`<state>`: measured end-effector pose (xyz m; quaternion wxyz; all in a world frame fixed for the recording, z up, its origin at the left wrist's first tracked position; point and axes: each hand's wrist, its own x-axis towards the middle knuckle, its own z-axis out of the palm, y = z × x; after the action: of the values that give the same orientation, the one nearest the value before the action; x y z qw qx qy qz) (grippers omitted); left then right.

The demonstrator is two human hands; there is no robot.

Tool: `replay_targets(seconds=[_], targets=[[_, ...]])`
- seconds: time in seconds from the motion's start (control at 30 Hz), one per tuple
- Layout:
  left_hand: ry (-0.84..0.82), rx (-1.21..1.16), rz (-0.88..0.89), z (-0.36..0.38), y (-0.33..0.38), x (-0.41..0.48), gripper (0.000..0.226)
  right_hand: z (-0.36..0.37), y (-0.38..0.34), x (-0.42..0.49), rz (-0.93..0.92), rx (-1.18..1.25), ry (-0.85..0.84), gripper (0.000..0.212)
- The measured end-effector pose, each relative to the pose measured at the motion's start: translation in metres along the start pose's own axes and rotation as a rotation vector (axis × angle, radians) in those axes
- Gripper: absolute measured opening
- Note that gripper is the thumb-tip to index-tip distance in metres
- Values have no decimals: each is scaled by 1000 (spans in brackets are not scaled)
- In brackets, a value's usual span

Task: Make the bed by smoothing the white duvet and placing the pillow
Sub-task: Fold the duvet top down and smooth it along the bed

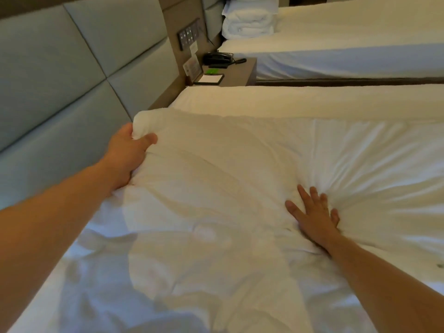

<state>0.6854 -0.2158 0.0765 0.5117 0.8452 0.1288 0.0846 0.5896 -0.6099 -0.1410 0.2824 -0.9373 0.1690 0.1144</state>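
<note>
Head view: on the bed (264, 102), the left hand (125, 159) has its grip clamped on a corner of the white duvet (216, 169) near the padded headboard (60, 80) — the right hand (314, 217) presses flat mid-duvet, fingers spread. No pillow is identifiable on this bed. Risk: tugging the corner against that pinned spot may deepen the creases fanning from the palm — or skew the edge.
</note>
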Motion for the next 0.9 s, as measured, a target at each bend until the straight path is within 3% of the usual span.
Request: replay_targets(seconds=[0.1, 0.2, 0.3, 0.33, 0.37, 0.43, 0.53, 0.67, 0.77, 0.9], targets=[[4, 87, 158, 7, 63, -35, 32, -29, -11, -21, 23, 327, -82, 75], [20, 152, 203, 35, 123, -83, 61, -68, -14, -68, 102, 998, -177, 64], [2, 197, 264, 88, 172, -149, 55, -115, -2, -107, 72, 1227, -231, 117], [-28, 207, 286, 111, 184, -177, 52, -132, 3, -115, 63, 1251, -194, 122], [-61, 213, 319, 134, 191, -202, 50, -152, 7, -123, 49, 1281, -164, 117], [-113, 258, 374, 189, 193, -253, 45, -190, 14, -132, 36, 1356, -102, 84], [-208, 350, 390, 273, 182, -321, 49, -232, 42, -137, 8, 1365, -68, 54], [-362, 434, 181, 357, 154, -393, 45, -252, 86, -151, 54, 1189, -116, 61], [-596, 434, 0, 394, 139, -427, 55, -247, 131, -153, 16, 1064, -99, 61], [-893, 539, -134, 411, 140, -441, 75, -234, 162, -156, -39, 814, 19, 121]])
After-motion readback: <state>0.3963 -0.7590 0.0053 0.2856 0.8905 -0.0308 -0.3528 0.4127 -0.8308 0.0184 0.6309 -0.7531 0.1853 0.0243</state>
